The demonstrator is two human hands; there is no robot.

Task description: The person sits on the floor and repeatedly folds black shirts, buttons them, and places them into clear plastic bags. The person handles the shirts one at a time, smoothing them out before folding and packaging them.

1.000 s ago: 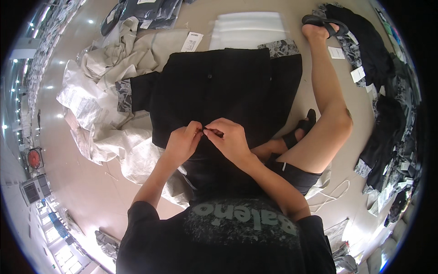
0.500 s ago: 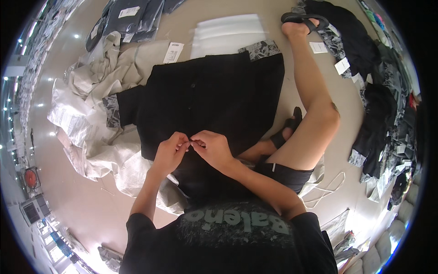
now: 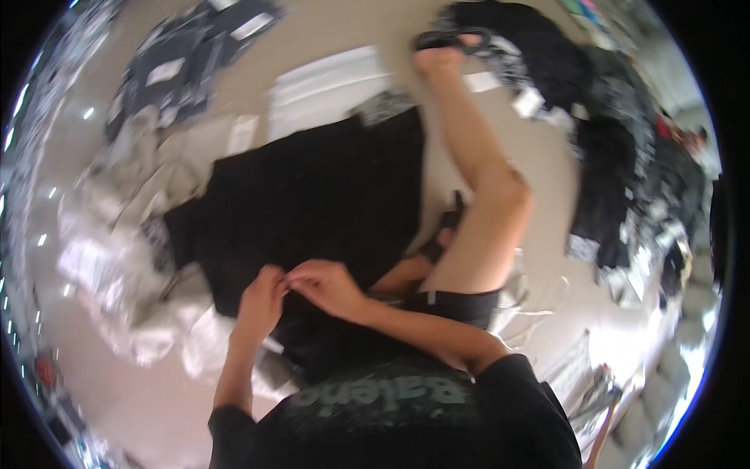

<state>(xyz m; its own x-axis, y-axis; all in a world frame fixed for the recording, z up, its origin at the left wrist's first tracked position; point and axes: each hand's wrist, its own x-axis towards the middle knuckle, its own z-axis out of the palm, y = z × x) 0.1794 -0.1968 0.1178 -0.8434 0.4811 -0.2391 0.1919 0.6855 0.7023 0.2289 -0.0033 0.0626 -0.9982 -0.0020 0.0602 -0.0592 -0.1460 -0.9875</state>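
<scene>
A black shirt lies spread across my lap and the floor, its sleeve ends made of grey patterned cloth. At its near edge my left hand is closed in a pinch on the cloth. Right beside it, almost touching, my right hand pinches the same spot on the shirt's front. Motion blur and the fingers themselves hide the small part between the fingertips.
A crumpled off-white woven sack lies left of the shirt, partly under it. Beyond are clear plastic bags and dark packed garments. More dark clothes with white tags are heaped at right, past my bent leg.
The whole view has shifted and tilted, so the scene sits further left and lower, and is now blurred. Both hands keep their pinch at the shirt's front.
</scene>
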